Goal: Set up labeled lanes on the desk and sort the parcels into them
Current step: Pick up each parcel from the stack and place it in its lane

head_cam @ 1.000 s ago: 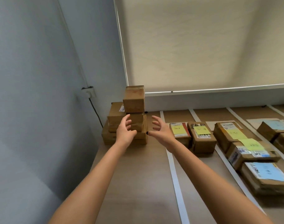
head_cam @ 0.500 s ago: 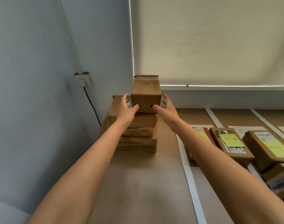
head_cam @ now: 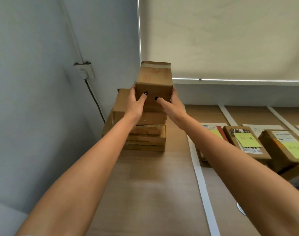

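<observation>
While two hands (head_cam: pixel 155 103) grip, one parcel (head_cam: pixel 153 82)

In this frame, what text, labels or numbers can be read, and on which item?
None is legible.
top box held by left hand and right hand: red markings, blurred.
lower stack box: dark print line, too small.
yellow sticky notes: handwriting, unreadable.
shipping labels: print, too small.

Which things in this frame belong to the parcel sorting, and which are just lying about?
Part of the job:
- top box, gripped by left hand and right hand
- stack of boxes beneath it
- white tape strips marking lanes
- parcels with yellow notes

Just there:
- wall socket and its cable
- window blind
</observation>
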`<state>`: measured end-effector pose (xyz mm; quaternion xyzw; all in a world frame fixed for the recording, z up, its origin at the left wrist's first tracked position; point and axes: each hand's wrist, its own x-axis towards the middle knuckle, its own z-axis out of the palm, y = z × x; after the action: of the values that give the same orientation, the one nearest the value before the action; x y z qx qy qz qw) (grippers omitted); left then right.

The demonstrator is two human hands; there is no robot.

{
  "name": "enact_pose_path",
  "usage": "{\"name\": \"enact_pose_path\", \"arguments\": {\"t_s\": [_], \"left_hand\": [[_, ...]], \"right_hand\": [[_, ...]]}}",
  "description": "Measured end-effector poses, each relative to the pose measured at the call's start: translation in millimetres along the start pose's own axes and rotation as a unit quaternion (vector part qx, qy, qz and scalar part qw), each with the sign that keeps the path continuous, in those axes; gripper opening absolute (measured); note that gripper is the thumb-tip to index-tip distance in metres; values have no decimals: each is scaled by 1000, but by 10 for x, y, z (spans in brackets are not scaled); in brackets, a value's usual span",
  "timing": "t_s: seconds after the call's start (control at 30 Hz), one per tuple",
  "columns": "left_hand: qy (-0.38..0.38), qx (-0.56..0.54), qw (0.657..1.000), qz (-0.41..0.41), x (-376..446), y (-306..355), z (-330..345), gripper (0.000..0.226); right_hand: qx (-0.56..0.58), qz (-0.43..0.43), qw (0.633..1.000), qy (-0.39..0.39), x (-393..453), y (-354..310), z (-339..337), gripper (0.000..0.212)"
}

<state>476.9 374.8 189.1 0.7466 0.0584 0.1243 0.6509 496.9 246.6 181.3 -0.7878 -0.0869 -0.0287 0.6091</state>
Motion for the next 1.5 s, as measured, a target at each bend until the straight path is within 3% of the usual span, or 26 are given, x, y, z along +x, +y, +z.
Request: {"name": "enact_pose_path", "arguments": {"t_s": [0.5,0.87,0.97,1.1,1.2,1.5], "left_hand": [[-2,39,995,93,-1717,1215,-91,54],[4,22,998,52,-3497,1689,560,59],[8,7,999,38,-3929,1768,775,69],[-25,22,998,46,-4408,1850,974,105],[-32,39,997,52,-4652,1895,1078,110],[-68,42,996,35,-5009,2041,1298,70]], "right_hand": [[-36,-76,994,71,-1591,-1111,-797,79],[-10,-101,994,41,-3160,-1279,-1831,72],[-22,-109,994,14,-3536,-1223,-2148,74],[-30,-123,992,-3,-3950,-1189,-2568,74],[-29,-122,992,5,-4213,-1230,-2839,67],[-34,-102,992,60,-4599,-1314,-3296,51]]}}
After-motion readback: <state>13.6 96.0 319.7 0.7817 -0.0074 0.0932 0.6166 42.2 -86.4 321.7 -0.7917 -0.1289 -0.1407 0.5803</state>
